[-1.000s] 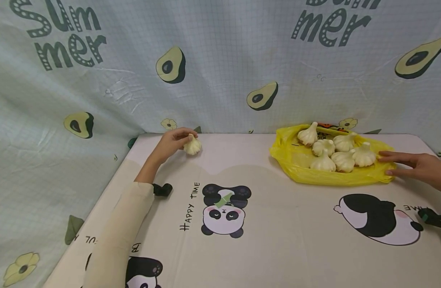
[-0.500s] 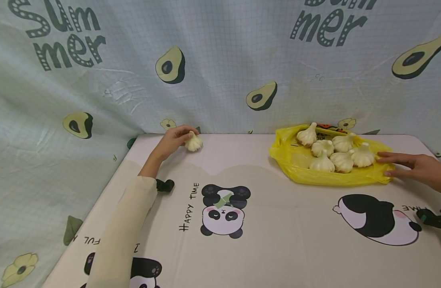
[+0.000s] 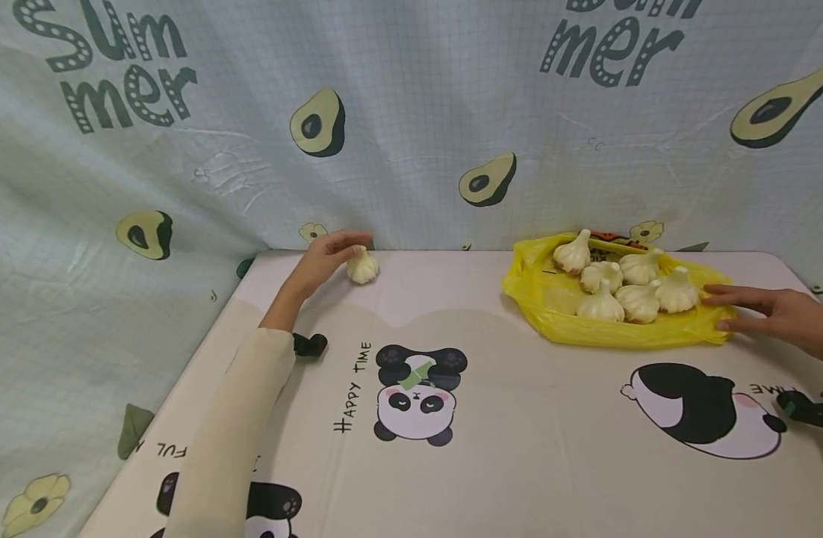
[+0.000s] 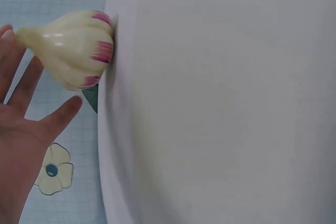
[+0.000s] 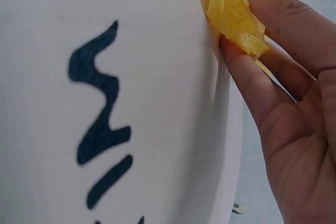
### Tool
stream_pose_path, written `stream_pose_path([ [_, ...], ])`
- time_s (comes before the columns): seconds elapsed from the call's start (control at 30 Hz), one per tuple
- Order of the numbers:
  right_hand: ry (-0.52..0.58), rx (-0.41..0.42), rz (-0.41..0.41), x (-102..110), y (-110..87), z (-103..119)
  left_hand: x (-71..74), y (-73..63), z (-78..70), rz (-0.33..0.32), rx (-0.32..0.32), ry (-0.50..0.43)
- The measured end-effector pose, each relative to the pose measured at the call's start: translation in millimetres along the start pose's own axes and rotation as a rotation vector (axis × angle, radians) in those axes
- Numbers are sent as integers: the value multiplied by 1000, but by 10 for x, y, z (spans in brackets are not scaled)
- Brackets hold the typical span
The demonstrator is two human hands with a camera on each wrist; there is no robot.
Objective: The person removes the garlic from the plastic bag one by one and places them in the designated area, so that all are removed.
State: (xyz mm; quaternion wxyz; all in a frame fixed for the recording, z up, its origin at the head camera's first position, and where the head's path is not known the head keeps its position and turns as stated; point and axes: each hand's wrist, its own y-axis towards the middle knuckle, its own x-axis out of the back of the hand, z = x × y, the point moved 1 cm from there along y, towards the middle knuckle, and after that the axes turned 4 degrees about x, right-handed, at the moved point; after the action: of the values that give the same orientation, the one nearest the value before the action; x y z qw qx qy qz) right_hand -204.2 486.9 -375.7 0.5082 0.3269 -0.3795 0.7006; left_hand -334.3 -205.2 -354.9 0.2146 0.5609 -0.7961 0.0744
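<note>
At the far left of the table, a garlic bulb (image 3: pixel 363 267) stands upright at my left hand (image 3: pixel 326 259). In the left wrist view, the garlic's stem lies close by the fingertips (image 4: pixel 6 36), while the thumb stands apart from its side. At the right, my right hand (image 3: pixel 781 310) holds the end of a yellow plastic bag (image 3: pixel 566 329), its thumb and fingers on either side of the bag's crumpled corner (image 5: pixel 239 22). Several more garlic bulbs (image 3: pixel 639 302) lie together on the bag, stems mostly upward.
The table (image 3: pixel 505 448) has a pale cover printed with pandas and lettering. Behind it hangs a light blue cloth (image 3: pixel 398 172) with avocado prints, meeting the table's back edge. A dark wrist strap part (image 3: pixel 311 345) shows beside the left sleeve (image 3: pixel 230 433).
My left hand has moved slightly up and right with the garlic, then its fingers have loosened from the bulb, which stands on the table. The right hand stays at the bag.
</note>
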Motion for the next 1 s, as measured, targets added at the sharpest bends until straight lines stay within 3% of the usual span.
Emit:
stream_pose_path([
  [0.2, -4, 2, 2, -2, 4, 10, -16, -71, -221, -64, -76, 25],
  [0.4, -36, -1, 7, 7, 10, -3, -89, -185, -627, -61, -120, 21],
  [0.5, -38, -2, 13, 7, 11, -13, -141, -210, -744, -51, -148, 29],
  [1.0, -45, 12, 10, 7, 17, 1, -418, -274, -1007, 60, -291, -1],
])
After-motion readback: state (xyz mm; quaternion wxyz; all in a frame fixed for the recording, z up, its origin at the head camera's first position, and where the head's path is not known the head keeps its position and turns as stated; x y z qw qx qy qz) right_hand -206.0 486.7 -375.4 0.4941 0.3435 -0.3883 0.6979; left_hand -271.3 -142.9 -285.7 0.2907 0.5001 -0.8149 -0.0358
